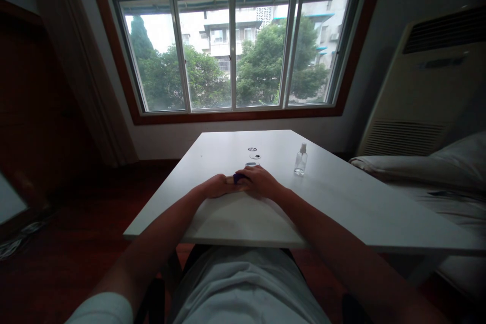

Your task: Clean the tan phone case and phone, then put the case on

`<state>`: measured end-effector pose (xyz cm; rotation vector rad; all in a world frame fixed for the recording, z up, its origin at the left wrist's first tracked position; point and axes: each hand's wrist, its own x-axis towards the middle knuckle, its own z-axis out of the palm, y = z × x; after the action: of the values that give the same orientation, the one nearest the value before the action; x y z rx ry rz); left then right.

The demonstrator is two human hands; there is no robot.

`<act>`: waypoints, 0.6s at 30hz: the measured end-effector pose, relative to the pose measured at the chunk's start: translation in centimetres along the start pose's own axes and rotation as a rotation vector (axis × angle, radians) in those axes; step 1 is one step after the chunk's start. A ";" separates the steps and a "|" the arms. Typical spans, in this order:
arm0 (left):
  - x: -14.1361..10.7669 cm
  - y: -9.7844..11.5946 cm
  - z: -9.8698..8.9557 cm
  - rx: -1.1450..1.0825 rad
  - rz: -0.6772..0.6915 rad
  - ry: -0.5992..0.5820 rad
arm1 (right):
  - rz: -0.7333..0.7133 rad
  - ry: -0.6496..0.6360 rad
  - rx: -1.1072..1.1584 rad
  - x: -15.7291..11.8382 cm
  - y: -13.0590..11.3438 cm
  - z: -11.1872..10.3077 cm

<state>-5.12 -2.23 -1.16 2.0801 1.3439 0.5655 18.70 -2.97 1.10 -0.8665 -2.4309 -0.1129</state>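
Over the near part of the white table, both hands meet at a small dark purple thing (238, 178). My left hand (216, 186) is closed at its left side, with a pale strip showing beside the thumb. My right hand (261, 181) has its fingers wrapped over the purple thing from the right. Most of it is hidden by the fingers, so its kind does not show. Just beyond the hands lies a small flat grey-and-white piece (252, 164). Farther back are a white disc with a black spot (255, 157) and a black-and-white ring-like piece (252, 149).
A clear spray bottle (299, 163) stands upright on the white table (334, 207), right of my hands. Past the far edge is a wide window (231, 55). A floor air conditioner (413, 91) and a covered seat or bed (448, 177) are at the right.
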 end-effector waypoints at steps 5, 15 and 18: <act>0.3 0.0 0.2 0.001 -0.047 0.007 | 0.098 -0.013 0.295 -0.5 2.9 -1.8; -0.2 0.1 -0.1 -0.048 -0.076 0.014 | 0.099 0.033 0.218 -1.0 3.5 -1.8; -0.4 0.1 0.0 -0.040 -0.047 0.044 | -0.010 0.058 0.029 -0.5 1.7 -0.7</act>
<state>-5.22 -2.62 -1.15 2.0094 1.3911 0.6164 20.39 -2.05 1.23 -0.8265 -2.3776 -0.1049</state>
